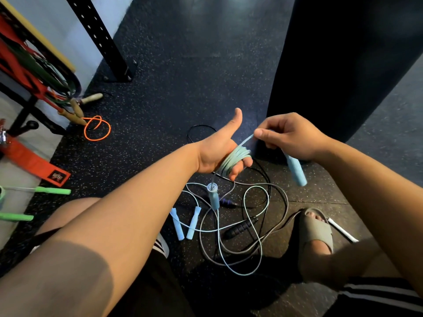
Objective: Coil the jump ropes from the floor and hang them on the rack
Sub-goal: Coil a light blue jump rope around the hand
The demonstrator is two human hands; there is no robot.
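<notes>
1. In the head view, the left hand (218,153) is sitting at the middle of the frame with its thumb sticking straight up. Its fingers (238,169) are curling slightly inside a thick coil of the pale blue jump rope (235,156), a smooth thin cord wound round them in many tight turns.
2. One cylindrical blue handle (214,197) is hanging just below that hand.
3. The right hand (291,138), right of centre, is pinching the cord between thumb and forefinger, while its other fingers are wrapping round the second blue handle (295,168), which is pointing down.
4. Below the hands, loose ropes (251,227) are lying tangled on the speckled rubber floor (160,99), among them two pale blue flared handles (193,221) and a ribbed black handle (240,227).
5. An orange cord loop (97,128) is lying at left, near the red and black rack (20,72) in the upper left, where bands are hanging.
6. Bright green handles (53,191) are lying at the left edge.
</notes>
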